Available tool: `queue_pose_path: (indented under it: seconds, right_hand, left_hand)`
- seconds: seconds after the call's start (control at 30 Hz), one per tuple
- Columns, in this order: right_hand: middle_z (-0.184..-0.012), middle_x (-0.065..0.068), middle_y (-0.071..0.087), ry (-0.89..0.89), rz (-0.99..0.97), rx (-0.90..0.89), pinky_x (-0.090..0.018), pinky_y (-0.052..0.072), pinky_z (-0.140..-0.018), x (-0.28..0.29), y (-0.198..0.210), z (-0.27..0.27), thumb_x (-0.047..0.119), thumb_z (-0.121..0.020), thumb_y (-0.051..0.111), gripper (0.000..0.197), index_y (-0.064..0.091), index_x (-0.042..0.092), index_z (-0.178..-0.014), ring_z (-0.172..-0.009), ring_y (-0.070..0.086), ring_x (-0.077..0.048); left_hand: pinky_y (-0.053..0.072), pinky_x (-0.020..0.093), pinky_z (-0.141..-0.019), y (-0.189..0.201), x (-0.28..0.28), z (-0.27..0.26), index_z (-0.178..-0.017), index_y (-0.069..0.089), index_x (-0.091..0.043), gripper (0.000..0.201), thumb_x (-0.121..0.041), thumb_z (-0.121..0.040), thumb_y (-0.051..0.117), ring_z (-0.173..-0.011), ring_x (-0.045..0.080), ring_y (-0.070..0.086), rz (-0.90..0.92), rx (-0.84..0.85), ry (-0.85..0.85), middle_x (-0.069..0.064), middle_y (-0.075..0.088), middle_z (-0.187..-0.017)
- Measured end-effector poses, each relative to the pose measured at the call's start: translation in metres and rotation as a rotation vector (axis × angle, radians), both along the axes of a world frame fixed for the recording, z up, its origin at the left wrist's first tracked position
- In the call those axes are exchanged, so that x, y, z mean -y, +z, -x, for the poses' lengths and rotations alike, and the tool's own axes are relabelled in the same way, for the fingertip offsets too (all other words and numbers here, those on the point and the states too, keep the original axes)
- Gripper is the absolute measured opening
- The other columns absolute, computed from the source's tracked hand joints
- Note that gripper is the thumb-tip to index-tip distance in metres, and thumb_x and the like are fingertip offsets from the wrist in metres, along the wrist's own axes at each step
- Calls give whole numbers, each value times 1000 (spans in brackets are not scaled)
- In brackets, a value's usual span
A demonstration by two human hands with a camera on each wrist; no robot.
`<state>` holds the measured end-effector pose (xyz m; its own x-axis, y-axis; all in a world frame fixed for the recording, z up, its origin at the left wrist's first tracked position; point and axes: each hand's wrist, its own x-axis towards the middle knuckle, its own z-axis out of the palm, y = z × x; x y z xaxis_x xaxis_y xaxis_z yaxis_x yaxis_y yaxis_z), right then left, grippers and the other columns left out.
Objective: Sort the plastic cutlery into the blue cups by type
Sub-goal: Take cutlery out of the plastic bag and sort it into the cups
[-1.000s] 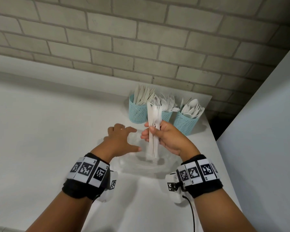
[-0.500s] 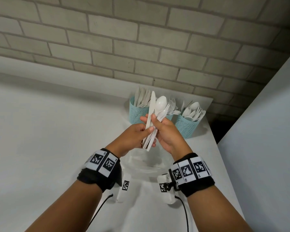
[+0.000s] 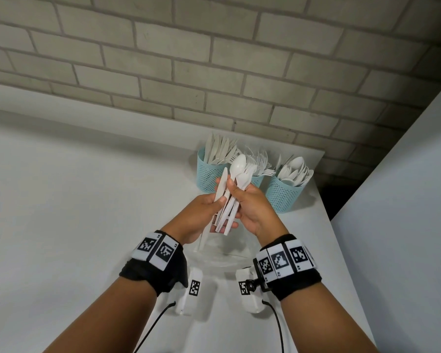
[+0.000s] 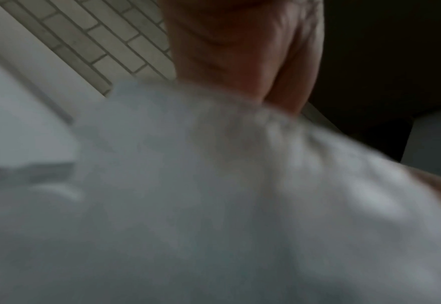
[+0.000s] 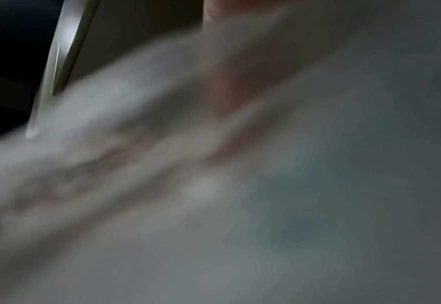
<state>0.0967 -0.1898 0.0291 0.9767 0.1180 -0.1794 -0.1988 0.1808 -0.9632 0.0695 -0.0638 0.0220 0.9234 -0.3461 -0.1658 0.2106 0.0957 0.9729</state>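
Note:
Three blue mesh cups stand at the table's back right: the left cup [image 3: 209, 174] holds knives, the middle cup [image 3: 257, 179] forks, the right cup [image 3: 283, 197] spoons. In front of them both hands hold one bundle of white cutlery upright. My right hand [image 3: 239, 197] grips the handles, with a spoon [image 3: 238, 164] on top. My left hand [image 3: 214, 205] pinches a knife [image 3: 222, 184] at the bundle's left side, thumb on its front. Both wrist views are too blurred to show anything.
A clear plastic container [image 3: 222, 253] lies on the white table [image 3: 74, 225] under the hands, with one white handle [image 3: 204, 238] leaning in it. A brick wall runs behind, and a grey panel [image 3: 405, 200] rises at the right past the table edge.
My left hand has left the clear container and taken hold of the bundle. The bundle has risen and tilted, and the knife now stands apart on its left.

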Motion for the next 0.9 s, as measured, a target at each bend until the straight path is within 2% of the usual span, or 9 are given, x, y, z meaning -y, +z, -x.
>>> queue_pose_path:
  seconds: [0.1,0.23,0.33,0.43,0.53,0.63,0.7,0.77,0.9]
  right_hand:
    - [-97,-11,71,-13,10,5,-25,52,-52,-1,-4,-2,26,-93,55,23,67,12,-107,-82,67,-25]
    - [-92,1,73,-39,38,20,-36,50,-69,-5,-7,-4,27,-95,51,20,69,19,-89,-84,66,-22]
    - [-93,-8,72,-93,110,11,-31,51,-67,-2,1,-8,30,-99,43,30,67,15,-88,-81,66,-23]
    - [-82,-8,68,-216,173,53,-30,53,-70,8,11,-16,19,-97,50,17,62,14,-85,-73,64,-19]
    - [-82,-11,66,-264,170,65,-37,54,-78,17,17,-24,8,-93,55,13,60,10,-81,-71,63,-21]
    - [-96,-15,68,-285,63,21,-36,56,-81,24,25,-33,4,-94,52,7,59,5,-93,-78,68,-22]
    - [-101,-18,67,-330,-34,38,-34,55,-80,31,36,-42,2,-96,46,11,56,2,-92,-85,68,-24]
    - [-99,-18,64,-413,-114,110,-34,53,-82,38,51,-52,1,-97,42,16,54,4,-86,-93,65,-27]
    - [-100,-13,63,-601,-108,368,-26,57,-77,45,66,-77,2,-98,42,16,50,2,-112,-86,66,-15]
  left_hand:
    - [58,28,-63,-1,4,0,-112,57,-11,31,-29,-101,35,-64,14,68,7,-17,8,7,68,-84]
    - [49,22,-53,-3,14,-1,-105,55,-16,27,-34,-100,36,-57,10,57,8,-14,2,4,58,-75]
    - [42,17,-47,-3,18,-4,-98,53,-17,20,-28,-101,37,-51,7,50,-8,-4,24,2,51,-70]
    - [37,14,-44,-4,19,-7,-107,51,-17,17,-27,-100,39,-50,6,46,-37,-2,89,1,51,-69]
    - [34,14,-43,-5,21,-9,-112,50,-16,21,-30,-100,39,-51,7,44,-65,29,124,1,53,-72]
    - [31,14,-43,-4,23,-11,-110,50,-17,25,-34,-101,34,-49,7,42,-92,39,160,2,55,-73]
    - [29,15,-44,-3,21,-12,-108,52,-18,25,-34,-101,33,-48,7,41,-91,36,199,1,55,-71]
    - [28,15,-43,-3,18,-14,-102,54,-20,24,-33,-101,33,-46,6,40,-85,32,231,-1,53,-69]
    - [31,15,-44,-3,15,-16,-96,56,-23,25,-33,-101,33,-49,7,41,-95,24,248,-2,53,-69]
